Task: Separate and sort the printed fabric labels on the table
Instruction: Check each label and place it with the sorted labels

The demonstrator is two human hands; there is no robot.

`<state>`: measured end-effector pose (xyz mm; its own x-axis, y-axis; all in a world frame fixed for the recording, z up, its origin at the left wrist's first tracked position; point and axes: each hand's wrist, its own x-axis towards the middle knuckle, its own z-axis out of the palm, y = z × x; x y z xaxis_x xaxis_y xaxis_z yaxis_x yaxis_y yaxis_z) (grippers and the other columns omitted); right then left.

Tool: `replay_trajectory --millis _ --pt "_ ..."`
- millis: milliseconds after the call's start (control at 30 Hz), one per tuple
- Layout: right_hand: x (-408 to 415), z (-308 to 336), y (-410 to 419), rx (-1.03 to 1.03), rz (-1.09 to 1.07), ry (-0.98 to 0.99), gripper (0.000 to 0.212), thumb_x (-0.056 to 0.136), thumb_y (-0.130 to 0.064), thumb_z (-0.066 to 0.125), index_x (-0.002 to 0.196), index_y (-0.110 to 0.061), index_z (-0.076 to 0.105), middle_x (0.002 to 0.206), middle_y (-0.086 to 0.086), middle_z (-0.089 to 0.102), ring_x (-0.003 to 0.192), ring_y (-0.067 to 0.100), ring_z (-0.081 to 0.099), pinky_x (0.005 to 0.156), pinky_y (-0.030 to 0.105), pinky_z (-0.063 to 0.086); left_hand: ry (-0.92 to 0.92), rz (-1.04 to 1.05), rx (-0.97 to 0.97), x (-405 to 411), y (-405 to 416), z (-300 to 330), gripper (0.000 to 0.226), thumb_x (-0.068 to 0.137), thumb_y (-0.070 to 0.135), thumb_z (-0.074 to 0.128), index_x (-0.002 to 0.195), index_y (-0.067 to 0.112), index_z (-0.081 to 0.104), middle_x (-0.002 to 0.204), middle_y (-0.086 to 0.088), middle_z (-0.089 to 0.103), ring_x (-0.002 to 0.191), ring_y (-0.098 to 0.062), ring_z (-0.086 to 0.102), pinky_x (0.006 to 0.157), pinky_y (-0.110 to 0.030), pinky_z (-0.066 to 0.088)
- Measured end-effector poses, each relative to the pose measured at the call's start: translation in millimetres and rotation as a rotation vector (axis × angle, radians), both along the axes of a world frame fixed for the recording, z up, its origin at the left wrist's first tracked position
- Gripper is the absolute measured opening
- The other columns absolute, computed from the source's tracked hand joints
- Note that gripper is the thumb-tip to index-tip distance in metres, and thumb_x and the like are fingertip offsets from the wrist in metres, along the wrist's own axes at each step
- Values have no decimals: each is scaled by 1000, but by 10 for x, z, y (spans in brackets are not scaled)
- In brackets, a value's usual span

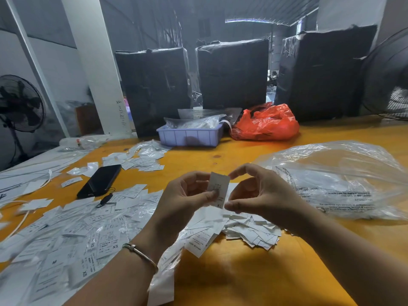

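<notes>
Head view. We find the left hand point(187, 193) pinching a single printed label point(217, 188) between thumb and fingers, holding it upright above the yellow table point(254, 272). The right hand point(260, 191) is curled around the label's right edge, forefinger near its top corner and thumb near its bottom; we cannot tell whether these digits actually touch the fabric. The label's lower end appears to read "XL", though the print is small.

Below the hands lies a heap of loose labels point(249, 233), with a wider spread of labels point(77, 235) to the left, some marked XS and M. A black phone point(99, 181) lies among them; a clear plastic bag point(344, 180) sits to the right.

We judge the step in hand to be separating and reading one label. The next move calls for confirming its size and laying it with matching labels.
</notes>
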<state>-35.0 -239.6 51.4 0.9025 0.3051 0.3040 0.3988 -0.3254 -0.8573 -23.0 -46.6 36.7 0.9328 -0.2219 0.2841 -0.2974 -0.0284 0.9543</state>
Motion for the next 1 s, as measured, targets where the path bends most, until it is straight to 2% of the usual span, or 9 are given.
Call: replay_trajectory --millis 100,233,300,400,500,633,733,900,1000 --pt "4 -12 15 109 13 -6 39 72 5 76 104 -5 57 78 14 73 69 31 69 71 49 56 -15 -21 36 -9 3 -3 34 83 -2 69 108 20 67 92 -6 75 86 -17 72 77 -28 59" --pt "-14 13 7 156 13 -3 42 70 -8 80 105 -6 58 79 14 73 68 26 69 66 32 58 -70 -22 55 -22 -7 2 50 80 -5 71 119 24 61 90 -11 73 87 -24 72 73 -31 59" --pt "-14 -3 24 109 5 -35 45 68 -9 82 106 -7 58 78 12 73 71 27 70 70 35 57 -79 -14 53 -23 -6 3 52 77 -3 74 119 25 60 89 -11 72 87 -24 72 73 -32 60" --pt "0 -35 37 121 -9 -71 35 73 8 75 102 -5 59 75 14 72 72 33 68 74 44 56 -61 -27 65 -33 -8 5 45 78 -1 75 113 24 63 90 -7 74 87 -17 72 72 -25 58" --pt "12 -29 12 150 -15 -90 33 75 13 70 101 -4 62 75 16 70 70 36 65 72 43 55 -48 -42 61 -41 -7 -1 37 73 7 78 106 20 66 88 -1 75 85 -11 72 70 -21 57" --pt "4 10 18 112 -16 -168 46 78 14 65 110 -19 68 73 14 66 64 30 58 69 43 53 -64 -31 101 -43 -8 5 40 66 23 78 104 19 66 87 1 76 78 -10 70 67 -20 56" --pt "9 20 12 45 -7 -228 57 82 11 62 120 -32 61 76 9 64 69 33 57 67 41 52 -68 -25 99 -41 -9 4 40 66 24 78 103 21 66 86 2 76 77 -8 70 67 -20 56" --pt "37 -1 -30 -81 -39 -271 51 83 7 63 117 -31 65 78 1 66 71 28 60 65 42 53 -78 -43 61 -47 -4 5 43 65 21 79 105 19 65 87 0 76 84 -13 73 68 -19 56" --pt "40 -5 -25 -113 -49 -284 58 82 6 63 120 -38 57 75 -3 65 70 24 60 67 36 53 -83 -54 61 -50 -7 9 43 65 20 79 106 18 65 89 0 76 85 -15 73 70 -20 56"
